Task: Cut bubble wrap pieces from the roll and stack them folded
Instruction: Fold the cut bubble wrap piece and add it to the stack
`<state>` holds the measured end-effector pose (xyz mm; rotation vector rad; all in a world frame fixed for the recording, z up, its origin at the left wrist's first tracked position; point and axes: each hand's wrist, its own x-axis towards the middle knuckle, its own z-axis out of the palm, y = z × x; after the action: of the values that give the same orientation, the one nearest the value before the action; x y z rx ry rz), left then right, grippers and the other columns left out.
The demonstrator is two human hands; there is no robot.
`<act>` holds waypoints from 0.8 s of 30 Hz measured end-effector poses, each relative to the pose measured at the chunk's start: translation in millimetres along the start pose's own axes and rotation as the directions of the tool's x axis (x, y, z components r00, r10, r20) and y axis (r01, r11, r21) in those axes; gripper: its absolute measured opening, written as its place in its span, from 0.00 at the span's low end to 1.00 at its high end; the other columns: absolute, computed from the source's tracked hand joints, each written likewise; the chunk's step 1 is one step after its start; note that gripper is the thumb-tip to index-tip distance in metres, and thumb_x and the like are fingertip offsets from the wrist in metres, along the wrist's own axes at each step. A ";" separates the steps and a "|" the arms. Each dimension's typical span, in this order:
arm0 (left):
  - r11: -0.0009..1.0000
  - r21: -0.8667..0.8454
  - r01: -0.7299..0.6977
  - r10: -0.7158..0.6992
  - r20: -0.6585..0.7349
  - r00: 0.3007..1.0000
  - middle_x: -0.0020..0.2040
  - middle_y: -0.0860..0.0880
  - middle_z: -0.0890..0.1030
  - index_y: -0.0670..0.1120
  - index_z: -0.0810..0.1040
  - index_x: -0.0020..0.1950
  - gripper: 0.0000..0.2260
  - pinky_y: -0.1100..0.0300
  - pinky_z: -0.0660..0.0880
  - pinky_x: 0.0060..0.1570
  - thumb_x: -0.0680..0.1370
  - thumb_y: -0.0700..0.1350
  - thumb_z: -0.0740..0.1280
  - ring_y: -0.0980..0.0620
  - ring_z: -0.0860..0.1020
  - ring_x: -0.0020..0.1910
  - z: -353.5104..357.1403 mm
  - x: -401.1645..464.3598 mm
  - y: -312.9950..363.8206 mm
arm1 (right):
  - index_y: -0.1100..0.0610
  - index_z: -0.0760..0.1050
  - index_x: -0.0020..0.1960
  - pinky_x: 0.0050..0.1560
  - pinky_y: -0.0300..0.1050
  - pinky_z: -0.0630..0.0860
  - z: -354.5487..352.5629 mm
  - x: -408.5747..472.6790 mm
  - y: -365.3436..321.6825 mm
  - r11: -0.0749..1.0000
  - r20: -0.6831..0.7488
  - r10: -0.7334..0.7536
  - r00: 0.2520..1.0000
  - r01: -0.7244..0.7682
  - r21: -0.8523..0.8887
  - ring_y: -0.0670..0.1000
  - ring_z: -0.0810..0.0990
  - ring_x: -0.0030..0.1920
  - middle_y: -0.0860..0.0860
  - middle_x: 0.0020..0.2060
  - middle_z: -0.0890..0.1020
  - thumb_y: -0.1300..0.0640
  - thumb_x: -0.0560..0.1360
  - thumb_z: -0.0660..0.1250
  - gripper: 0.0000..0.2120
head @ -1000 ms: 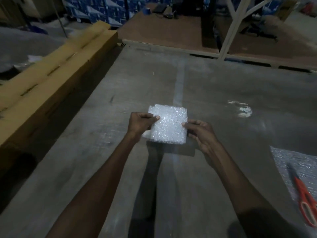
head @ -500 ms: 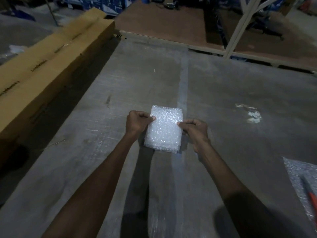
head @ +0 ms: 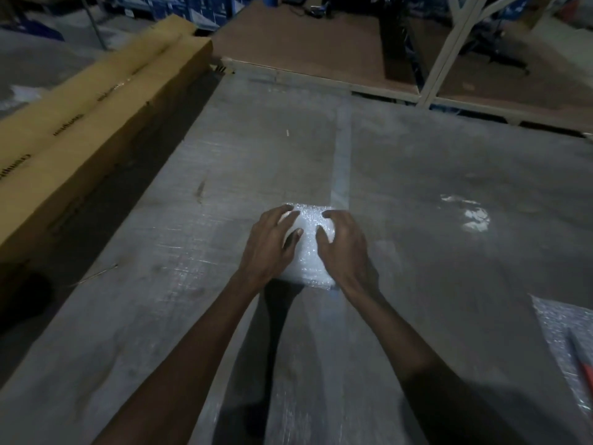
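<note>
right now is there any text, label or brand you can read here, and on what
Nothing reads clearly.
Long cardboard box: dark printed words along its side, seen at an angle and too blurred to read.
Blue cartons at the back: pale markings, too small to read.
Folded bubble wrap: no print visible.

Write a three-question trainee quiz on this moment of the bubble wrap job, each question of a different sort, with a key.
1. True or false: both hands are on the folded bubble wrap piece.
2. Multiple choice: what lies along the left side of the floor? A) a long cardboard box B) a metal ladder C) a coiled hose
3. Fill in: at the right edge, a red-handled tool lies on a sheet of ______.

Key:
1. True: the left hand and right hand lie on top of it with fingers spread.
2. A: the long cardboard box.
3. Bubble wrap: the bubble wrap sheet under the red-handled tool.
</note>
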<state>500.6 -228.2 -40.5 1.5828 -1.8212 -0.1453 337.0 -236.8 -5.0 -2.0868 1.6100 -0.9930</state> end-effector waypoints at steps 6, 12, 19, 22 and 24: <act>0.992 0.127 0.014 -0.055 0.333 0.941 0.79 0.41 0.63 0.39 0.63 0.78 0.32 0.44 0.59 0.75 0.80 0.56 0.42 0.43 0.61 0.78 12.5 -13.5 -9.5 | 0.70 0.71 0.71 0.70 0.63 0.72 36.3 -10.4 24.3 0.945 0.292 -0.056 0.955 0.145 -0.293 0.65 0.72 0.73 0.67 0.71 0.72 0.59 0.81 0.58 0.22; 0.986 0.166 -0.020 -0.044 0.376 0.925 0.82 0.49 0.51 0.45 0.53 0.82 0.31 0.44 0.48 0.77 0.82 0.57 0.40 0.50 0.50 0.81 19.6 -26.9 -21.5 | 0.64 0.57 0.81 0.77 0.58 0.60 36.4 -28.3 45.2 0.922 0.332 -0.045 0.942 0.167 -0.350 0.59 0.58 0.81 0.61 0.80 0.59 0.48 0.83 0.43 0.31; 0.979 0.195 -0.057 -0.025 0.397 0.918 0.82 0.50 0.50 0.46 0.51 0.82 0.30 0.45 0.47 0.77 0.82 0.58 0.40 0.51 0.49 0.81 18.3 -26.5 -26.8 | 0.61 0.52 0.83 0.80 0.54 0.54 40.5 -32.5 50.0 0.938 0.323 0.005 0.946 0.108 -0.329 0.55 0.52 0.82 0.56 0.82 0.54 0.45 0.82 0.40 0.33; 0.976 0.211 -0.058 -0.035 0.412 0.910 0.82 0.49 0.50 0.46 0.51 0.82 0.30 0.44 0.47 0.77 0.82 0.58 0.41 0.50 0.49 0.81 18.5 -25.5 -26.6 | 0.60 0.53 0.83 0.80 0.54 0.54 40.2 -34.2 49.4 0.941 0.328 0.027 0.944 0.087 -0.328 0.54 0.52 0.82 0.55 0.82 0.54 0.45 0.82 0.40 0.33; 0.968 0.242 -0.061 -0.052 0.437 0.898 0.82 0.49 0.50 0.47 0.51 0.82 0.32 0.42 0.45 0.77 0.81 0.59 0.39 0.49 0.49 0.81 15.6 -21.8 -23.6 | 0.60 0.53 0.83 0.80 0.56 0.54 37.7 -32.3 48.7 0.946 0.341 0.022 0.940 0.091 -0.311 0.54 0.52 0.82 0.56 0.82 0.54 0.45 0.82 0.40 0.33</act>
<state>511.2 -219.8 -73.5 1.8310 -2.2647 -0.3040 324.4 -227.6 -72.7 -2.3451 1.6392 -0.3557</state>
